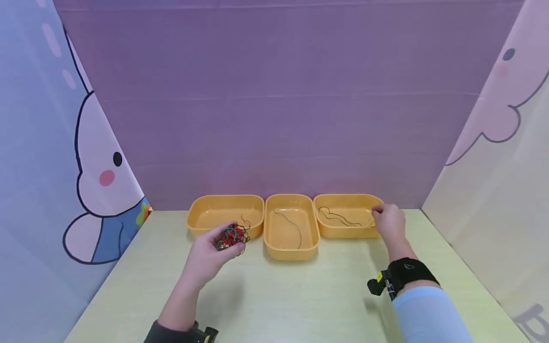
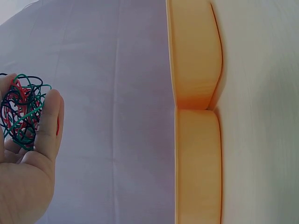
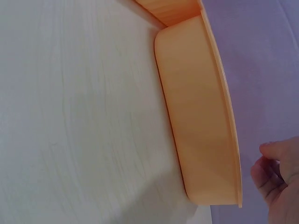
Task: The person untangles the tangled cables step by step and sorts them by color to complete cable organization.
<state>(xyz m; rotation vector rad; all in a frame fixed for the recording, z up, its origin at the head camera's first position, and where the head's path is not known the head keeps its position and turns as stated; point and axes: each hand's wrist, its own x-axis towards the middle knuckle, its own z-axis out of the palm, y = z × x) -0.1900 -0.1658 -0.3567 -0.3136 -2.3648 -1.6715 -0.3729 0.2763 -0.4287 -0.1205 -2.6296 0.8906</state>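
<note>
In the head view my left hand [image 1: 210,255] grips a tangled bundle of thin wires [image 1: 232,237], red, green and black, in front of the left yellow tray [image 1: 206,216]. The left wrist view shows the wire bundle [image 2: 23,112] between thumb and fingers. My right hand [image 1: 390,221] is over the right end of the right yellow tray [image 1: 343,233], fingers curled with the thumb close to them. I cannot tell whether the fingertips pinch a thin wire. Dark wires [image 1: 339,217] lie in that tray, and a single wire [image 1: 291,222] lies in the middle tray [image 1: 291,252].
The three trays stand side by side on a pale table [image 1: 291,300], against a purple backdrop [image 1: 291,105]. Printed cloth walls close off both sides. Each wrist wears a dark strap [image 1: 411,271] with a small device.
</note>
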